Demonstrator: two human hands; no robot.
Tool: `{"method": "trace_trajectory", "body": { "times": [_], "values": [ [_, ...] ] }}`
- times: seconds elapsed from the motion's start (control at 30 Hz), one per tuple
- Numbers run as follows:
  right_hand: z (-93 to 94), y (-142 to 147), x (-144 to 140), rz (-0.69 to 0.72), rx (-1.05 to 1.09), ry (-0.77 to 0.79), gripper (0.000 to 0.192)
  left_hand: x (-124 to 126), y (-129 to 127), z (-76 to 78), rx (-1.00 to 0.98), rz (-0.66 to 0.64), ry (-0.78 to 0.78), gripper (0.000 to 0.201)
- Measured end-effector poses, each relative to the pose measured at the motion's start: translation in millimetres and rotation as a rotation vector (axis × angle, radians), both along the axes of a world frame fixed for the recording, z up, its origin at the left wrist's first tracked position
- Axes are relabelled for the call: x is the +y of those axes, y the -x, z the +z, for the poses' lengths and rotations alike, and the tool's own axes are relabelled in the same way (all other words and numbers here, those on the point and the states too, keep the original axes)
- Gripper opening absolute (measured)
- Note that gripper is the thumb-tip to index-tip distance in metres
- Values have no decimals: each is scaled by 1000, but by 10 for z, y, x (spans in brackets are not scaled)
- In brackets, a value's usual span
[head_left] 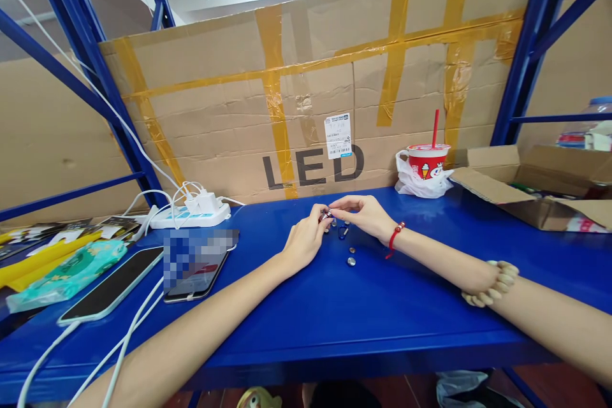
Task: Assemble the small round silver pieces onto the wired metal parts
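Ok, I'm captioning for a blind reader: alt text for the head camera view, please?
A person's left hand and right hand meet at a small shiny object over a blue shelf. Two phones lie left; a red cup stands right.

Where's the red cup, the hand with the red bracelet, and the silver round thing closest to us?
Red cup [427, 167]: head view, on its printed side.
Right hand [367, 214]: head view, on its back.
Silver round thing [351, 261]: head view, on its shiny top.
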State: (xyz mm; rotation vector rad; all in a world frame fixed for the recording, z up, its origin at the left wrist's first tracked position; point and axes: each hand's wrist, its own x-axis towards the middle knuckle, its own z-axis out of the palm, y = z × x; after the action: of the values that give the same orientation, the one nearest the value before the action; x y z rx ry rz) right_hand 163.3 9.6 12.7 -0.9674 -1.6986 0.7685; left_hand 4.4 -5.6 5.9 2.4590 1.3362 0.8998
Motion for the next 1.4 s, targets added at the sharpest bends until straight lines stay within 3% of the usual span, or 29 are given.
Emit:
{"method": "trace_trajectory", "body": {
  "times": [0.47, 0.8, 1.03, 1.17, 1.4],
  "values": [
    [-34, -91, 80, 30, -112, 125, 39, 42, 22, -26, 66, -93, -2, 22],
    [17, -106, 28, 13, -215, 92, 36, 88, 40, -68, 63, -103, -43, 22],
    [-16, -32, -6, 3, -103, 221, 41, 43, 42, -37, 47, -115, -53, 22],
    [-54, 0, 12, -10, -71, 151, 40, 54, 25, -35, 79, -59, -40, 23],
    [-44, -101, 104, -13, -191, -152, 31, 75, 11, -44, 96, -32, -13, 25]
  ]
}}
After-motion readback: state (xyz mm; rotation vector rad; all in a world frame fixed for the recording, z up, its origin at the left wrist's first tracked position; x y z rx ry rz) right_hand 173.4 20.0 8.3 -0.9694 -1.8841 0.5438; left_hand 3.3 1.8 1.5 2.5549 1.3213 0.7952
